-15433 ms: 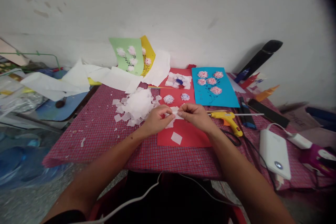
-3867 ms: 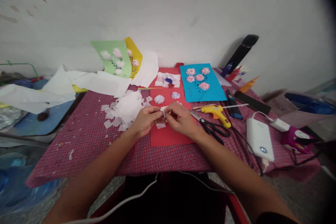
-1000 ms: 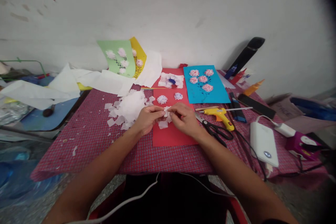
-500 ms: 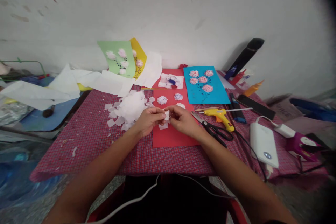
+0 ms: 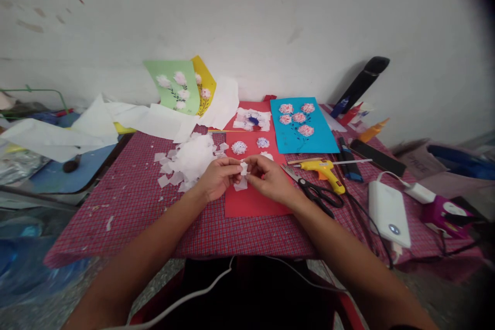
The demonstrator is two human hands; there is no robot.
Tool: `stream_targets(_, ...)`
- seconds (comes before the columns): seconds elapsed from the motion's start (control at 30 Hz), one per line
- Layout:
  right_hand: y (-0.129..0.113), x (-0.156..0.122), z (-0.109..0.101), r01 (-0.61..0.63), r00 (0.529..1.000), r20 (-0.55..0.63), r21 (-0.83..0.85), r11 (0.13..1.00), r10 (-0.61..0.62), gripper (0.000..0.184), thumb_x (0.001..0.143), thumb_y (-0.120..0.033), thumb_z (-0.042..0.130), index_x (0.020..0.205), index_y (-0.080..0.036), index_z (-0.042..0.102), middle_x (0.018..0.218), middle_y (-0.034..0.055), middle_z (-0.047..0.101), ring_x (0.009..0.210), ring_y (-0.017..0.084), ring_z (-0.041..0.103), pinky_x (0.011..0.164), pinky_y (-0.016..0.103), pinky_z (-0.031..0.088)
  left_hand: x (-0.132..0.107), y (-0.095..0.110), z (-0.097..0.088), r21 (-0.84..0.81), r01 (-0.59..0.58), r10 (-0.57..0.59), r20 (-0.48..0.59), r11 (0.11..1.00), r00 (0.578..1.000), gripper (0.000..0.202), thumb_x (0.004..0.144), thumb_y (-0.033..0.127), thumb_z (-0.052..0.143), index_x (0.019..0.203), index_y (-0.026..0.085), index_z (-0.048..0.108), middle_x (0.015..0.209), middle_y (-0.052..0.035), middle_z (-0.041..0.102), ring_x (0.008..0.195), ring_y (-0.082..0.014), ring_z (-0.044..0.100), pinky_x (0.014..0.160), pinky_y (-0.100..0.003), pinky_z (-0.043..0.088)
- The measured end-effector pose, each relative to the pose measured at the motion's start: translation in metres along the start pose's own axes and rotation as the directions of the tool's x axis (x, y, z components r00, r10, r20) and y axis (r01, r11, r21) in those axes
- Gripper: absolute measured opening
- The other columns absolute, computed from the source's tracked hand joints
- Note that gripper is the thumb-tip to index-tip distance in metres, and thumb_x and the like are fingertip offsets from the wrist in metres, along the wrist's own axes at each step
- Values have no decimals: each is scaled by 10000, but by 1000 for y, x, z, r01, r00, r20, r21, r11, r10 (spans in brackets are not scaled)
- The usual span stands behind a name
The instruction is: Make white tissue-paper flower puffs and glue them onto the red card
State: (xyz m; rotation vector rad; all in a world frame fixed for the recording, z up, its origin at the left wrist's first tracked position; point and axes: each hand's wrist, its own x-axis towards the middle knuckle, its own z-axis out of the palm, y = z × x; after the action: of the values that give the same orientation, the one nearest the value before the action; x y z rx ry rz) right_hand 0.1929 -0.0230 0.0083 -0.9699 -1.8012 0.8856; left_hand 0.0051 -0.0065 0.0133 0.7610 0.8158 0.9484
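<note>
1. Behind the table [image 5: 135, 211] rose a pale wall [image 5: 247, 26], scuffed in spots at its upper left; a red checked cloth [image 5: 193, 237] covered the tabletop.
2. Both forearms reached in from the near edge, and the two hands met over the red sheet [image 5: 257, 206].
3. Left hand [image 5: 219, 179]: thumb and fingertips pinched a small white paper [image 5: 244, 168].
4. Right hand [image 5: 270, 179]: fingers bent, tips right beside the paper; I could not tell whether they gripped it.
5. That paper was above the red sheet, between the hands. Just below it lay a loose white square [image 5: 241, 184], partly hidden by the left fingers.
6. Past the hands, on the red sheet, sat two speckled flowers, a larger one [image 5: 238, 147] at left and a smaller one [image 5: 263, 142] at right. Farther back lay a white pad [image 5: 240, 119] with blue and red marks in its middle.
7. To the left of the left hand was a heap [image 5: 191, 160] of white squares, some scattered around it.
8. At the back, a green card [image 5: 166, 95] and a yellow card [image 5: 204, 75] stood tilted, both bearing pale flowers. A blue card [image 5: 284, 139] with five pink ones lay beyond the right hand.
9. Near the right forearm were scissors [image 5: 316, 192], then a yellow glue gun [image 5: 328, 171]; farther right, a white power bank [image 5: 389, 214].
</note>
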Motion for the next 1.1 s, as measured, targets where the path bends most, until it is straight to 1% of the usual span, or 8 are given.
stream_targets(0.13,2,-2,1,18,1000,16,-22,1000,-17,295,852,-228,716,1119,-226,590,927,10,639,708,123,588,647,276,503,0,0,0,-46,27,-27,-17,999,999,257,621,157,891,789,133,698,622,2,652,542,-110,620,550,-236,489)
stream_targets(0.23,4,-2,3,13,999,30,-28,1000,-13,342,855,-259,740,1147,-236,563,917,3,629,722,131,587,650,281,502,0,-1,1,-67,51,-52,-18,996,998,258,617,148,891,785,132,695,619,3,646,541,-105,612,535,-225,473)
stream_targets(0.33,5,-3,4,2,1000,23,-41,999,-1,388,844,-283,763,1170,-236,557,918,6,633,739,141,587,656,286,502,-1,-1,1,-70,49,-49,-4,996,999,251,620,147,890,782,122,700,641,-4,656,540,-101,610,537,-223,469)
stream_targets(0.6,-1,-2,3,38,999,16,-188,981,-36,376,851,-327,749,1159,-233,555,1001,43,656,801,175,608,709,325,499,1,-4,0,-80,50,-50,-4,996,999,267,617,135,893,816,105,717,695,-31,686,598,-129,645,585,-244,516)
stream_targets(0.73,1,-3,5,57,998,4,-260,964,-58,356,856,-328,731,1147,-230,550,999,58,662,804,191,617,705,337,494,1,-6,-1,-69,52,-52,-3,996,999,266,615,145,899,807,110,717,700,-32,689,611,-135,651,591,-247,513)
stream_targets(0.9,1,-4,5,41,999,-19,-276,960,-48,290,872,-293,685,1119,-228,547,928,40,661,738,173,608,653,314,476,2,-8,-2,-50,42,-42,-4,998,999,263,620,161,899,809,112,723,700,-34,691,598,-130,646,576,-239,487)
stream_targets(0.97,1,-4,4,51,998,-11,-285,957,-56,307,872,-290,684,1136,-222,545,938,43,661,739,173,609,657,315,478,3,-8,-2,-59,38,-39,-9,998,999,262,618,159,899,805,111,722,719,-40,701,613,-135,652,586,-245,493)
stream_targets(1.1,1,-3,4,73,997,31,-312,947,-67,406,862,-320,713,1209,-219,530,1041,75,672,807,197,628,709,341,501,3,-9,-2,-66,38,-39,-13,997,999,269,621,153,898,824,103,730,769,-54,718,662,-150,671,612,-258,514)
